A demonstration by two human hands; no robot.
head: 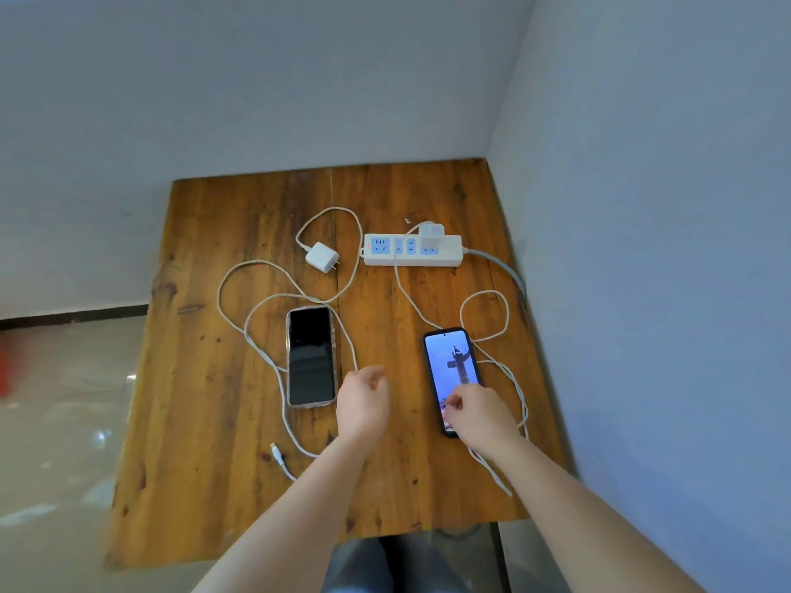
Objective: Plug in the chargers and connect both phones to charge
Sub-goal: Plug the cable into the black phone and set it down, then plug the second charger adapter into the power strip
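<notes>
A white power strip (445, 259) lies at the back of the wooden table (214, 421). One white charger (430, 231) is plugged into it, and its cable (498, 312) loops to the right phone (451, 361), whose screen is lit. My right hand (481, 415) rests over that phone's near end with fingers curled; the plug end is hidden under it. A second white charger (322, 257) lies unplugged left of the strip. Its cable (257, 348) loops around the dark left phone (310, 356), with the free connector (276, 451) on the table. My left hand (364, 398) hovers loosely closed between the phones.
Grey walls close in behind the table and along its right side. The strip's thick lead (505, 267) runs off the right edge. A tiled floor (55, 421) lies to the left. My legs show below the table's near edge.
</notes>
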